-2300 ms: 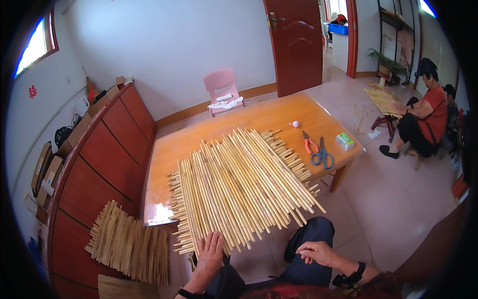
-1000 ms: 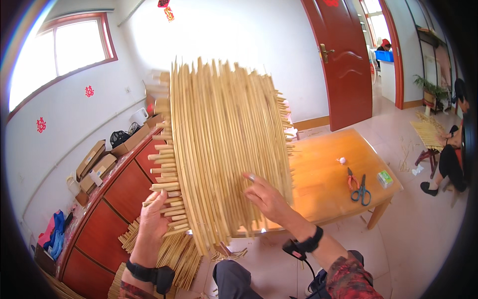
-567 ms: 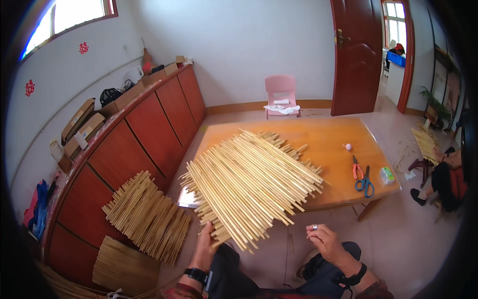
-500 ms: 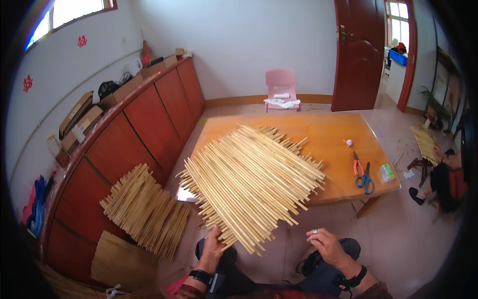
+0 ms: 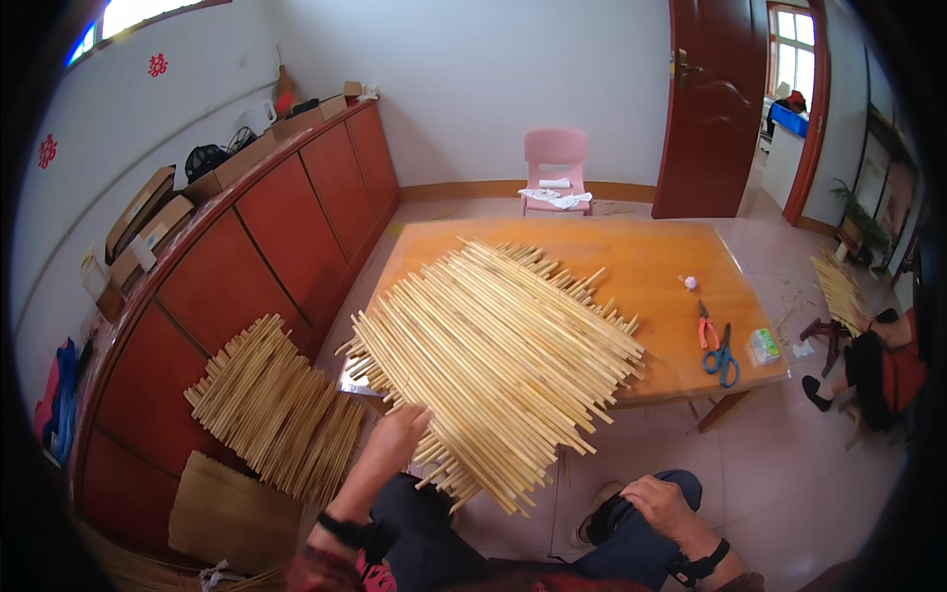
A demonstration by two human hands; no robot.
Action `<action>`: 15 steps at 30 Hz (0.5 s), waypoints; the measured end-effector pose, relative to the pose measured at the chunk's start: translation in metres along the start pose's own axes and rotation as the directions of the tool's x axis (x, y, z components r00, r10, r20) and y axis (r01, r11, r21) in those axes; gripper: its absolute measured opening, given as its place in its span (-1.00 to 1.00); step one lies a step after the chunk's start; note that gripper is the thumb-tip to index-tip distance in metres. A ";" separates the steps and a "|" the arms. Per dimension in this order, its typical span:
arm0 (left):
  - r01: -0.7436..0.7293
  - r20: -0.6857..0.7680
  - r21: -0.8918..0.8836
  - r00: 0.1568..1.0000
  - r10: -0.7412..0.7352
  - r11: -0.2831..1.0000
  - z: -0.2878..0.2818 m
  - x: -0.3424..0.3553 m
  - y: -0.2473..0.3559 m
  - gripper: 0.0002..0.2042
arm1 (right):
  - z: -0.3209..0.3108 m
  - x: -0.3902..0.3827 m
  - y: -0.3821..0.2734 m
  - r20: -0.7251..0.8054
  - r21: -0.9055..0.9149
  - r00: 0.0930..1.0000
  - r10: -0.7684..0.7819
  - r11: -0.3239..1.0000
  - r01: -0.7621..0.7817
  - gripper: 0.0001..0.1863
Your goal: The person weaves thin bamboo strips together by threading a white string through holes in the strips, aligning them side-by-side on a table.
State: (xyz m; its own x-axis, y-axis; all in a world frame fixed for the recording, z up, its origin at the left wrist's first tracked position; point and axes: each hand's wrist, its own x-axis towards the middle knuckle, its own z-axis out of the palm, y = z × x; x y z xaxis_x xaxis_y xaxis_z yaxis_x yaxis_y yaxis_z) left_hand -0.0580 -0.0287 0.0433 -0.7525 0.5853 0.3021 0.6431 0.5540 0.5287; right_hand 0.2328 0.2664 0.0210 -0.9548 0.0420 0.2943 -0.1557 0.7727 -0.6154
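Observation:
A mat of straw-coloured reed stalks (image 5: 503, 345) rests on the wooden table (image 5: 651, 257), its stalks slanting and its near corner jutting over the front edge toward my knees. My left hand (image 5: 397, 436) is closed at the mat's left edge, fingertips against the stalk ends; whatever it pinches is hidden. Above my right knee, apart from the mat, my right hand (image 5: 663, 505) has its fingers curled together, and anything in them is too small to make out. Pink-handled pliers (image 5: 707, 328) and blue-handled scissors (image 5: 722, 359) lie on the table's right side.
A small green-and-white pack (image 5: 764, 346) and a pale ball of thread (image 5: 689, 283) sit on the table. More stalk mats (image 5: 281, 409) lean against red cabinets (image 5: 232, 276) at left. A pink chair (image 5: 555, 158) stands behind. Another person (image 5: 883, 375) sits at far right.
My left hand has moved up and left from the mat's near corner along its left edge. My right hand has dropped slightly, its fingers more curled. The view has shifted a little.

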 end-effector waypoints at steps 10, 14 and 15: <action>0.012 0.160 0.319 0.985 -0.067 0.948 0.122 0.115 -0.011 -0.30 | 0.025 -0.043 0.047 -0.203 0.163 0.921 0.333 0.939 -0.304 -0.94; -0.013 0.182 0.344 0.982 -0.053 0.939 0.121 0.117 -0.010 -0.28 | 0.028 -0.034 0.053 -0.270 0.160 0.884 0.381 0.924 -0.348 -0.94; -0.026 0.171 0.357 0.984 -0.038 0.934 0.121 0.116 -0.013 -0.29 | 0.030 -0.030 0.054 -0.310 0.187 0.863 0.399 0.916 -0.356 -0.93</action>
State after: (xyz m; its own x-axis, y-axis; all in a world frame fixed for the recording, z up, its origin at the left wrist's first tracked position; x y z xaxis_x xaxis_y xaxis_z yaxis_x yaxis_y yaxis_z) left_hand -0.1360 0.1040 -0.0245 -0.7406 0.6568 0.1414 0.6711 0.7132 0.2024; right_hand 0.2457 0.2881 -0.0427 -0.8079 0.5404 0.2352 0.1497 0.5741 -0.8050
